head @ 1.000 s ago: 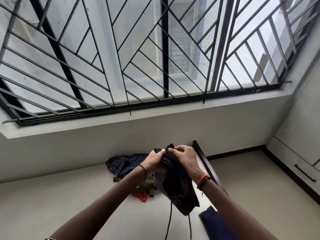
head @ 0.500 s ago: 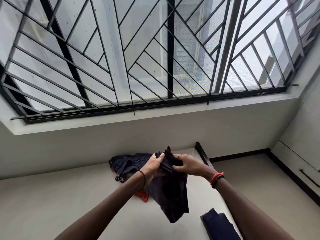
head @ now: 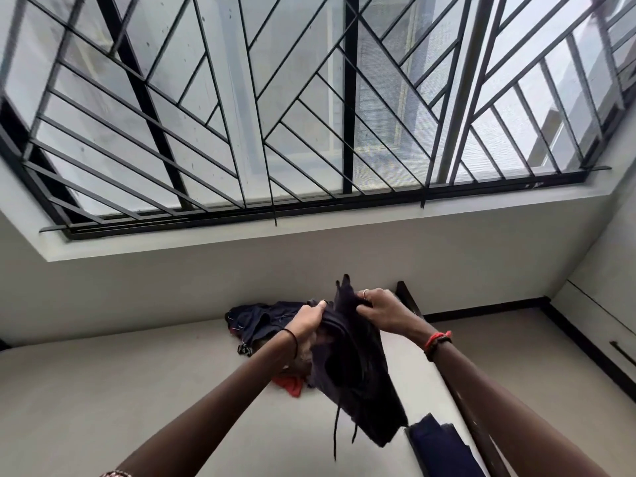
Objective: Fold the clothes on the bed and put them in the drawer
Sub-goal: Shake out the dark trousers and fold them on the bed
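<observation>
dark garment (head: 354, 373) betw. both hands (head: 344, 315)

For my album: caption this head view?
Left hand and right hand hold a dark garment above the bed, more clothes heaped behind.

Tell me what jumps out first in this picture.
The barred window fills the upper half. At centre the left hand and right hand grip a dark garment above the bed. Behind it lies a clothes pile; a folded blue cloth sits bottom right.
</observation>
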`<action>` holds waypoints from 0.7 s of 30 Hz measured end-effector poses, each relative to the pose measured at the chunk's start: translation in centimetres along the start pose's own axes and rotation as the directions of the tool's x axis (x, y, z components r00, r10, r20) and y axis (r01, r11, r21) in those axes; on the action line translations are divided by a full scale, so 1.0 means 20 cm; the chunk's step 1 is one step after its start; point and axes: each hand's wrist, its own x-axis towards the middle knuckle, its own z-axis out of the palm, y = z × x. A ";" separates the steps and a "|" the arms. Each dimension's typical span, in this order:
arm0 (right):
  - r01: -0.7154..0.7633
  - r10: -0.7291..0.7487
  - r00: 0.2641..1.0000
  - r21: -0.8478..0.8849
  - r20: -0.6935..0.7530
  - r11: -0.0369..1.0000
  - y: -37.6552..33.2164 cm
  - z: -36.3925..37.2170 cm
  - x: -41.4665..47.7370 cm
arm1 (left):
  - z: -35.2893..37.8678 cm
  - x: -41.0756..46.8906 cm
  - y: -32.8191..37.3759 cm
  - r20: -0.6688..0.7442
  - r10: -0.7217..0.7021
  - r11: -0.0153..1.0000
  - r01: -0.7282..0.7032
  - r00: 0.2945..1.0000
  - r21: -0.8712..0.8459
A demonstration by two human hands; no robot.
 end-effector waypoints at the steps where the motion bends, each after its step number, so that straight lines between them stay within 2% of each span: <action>1: 0.010 -0.009 1.000 -0.040 0.016 0.999 -0.03 0.01 0.00 | 0.00 0.02 0.00 0.006 -0.008 1.000 0.008 1.000 -0.005; 4: -0.004 0.023 0.995 -0.189 0.099 0.982 -0.08 0.10 -0.02 | 0.01 -0.06 0.01 0.056 -0.041 0.992 0.047 0.998 -0.116; 6: -0.038 0.071 0.987 -0.220 0.146 0.975 -0.10 0.13 -0.03 | 0.04 -0.08 0.01 0.113 -0.062 0.974 0.085 0.992 -0.210; 10: -0.035 0.088 0.982 -0.291 0.169 0.956 -0.10 0.15 -0.06 | 0.01 -0.08 0.02 0.087 -0.085 0.948 0.108 0.993 -0.300; 12: -0.093 0.114 0.989 -0.194 0.095 0.977 -0.09 0.19 -0.08 | 0.00 -0.09 0.03 0.124 -0.086 0.935 0.123 0.989 -0.334; 15: -0.093 0.093 0.996 -0.089 -0.012 0.992 -0.08 0.24 -0.09 | -0.05 -0.11 0.03 0.186 -0.056 0.932 0.118 0.981 -0.342; 18: -0.088 0.089 0.996 -0.070 0.025 0.994 -0.06 0.23 -0.08 | -0.14 -0.13 -0.01 0.278 -0.055 0.956 0.131 0.959 -0.261; 20: -0.099 0.103 0.994 -0.074 0.048 0.992 -0.05 0.22 -0.07 | -0.20 -0.15 -0.04 0.300 -0.013 1.000 0.011 0.954 0.009; 21: -0.104 0.108 0.993 -0.066 0.053 0.992 -0.06 0.22 -0.07 | -0.25 -0.15 -0.06 0.264 0.038 0.965 -0.104 0.964 0.241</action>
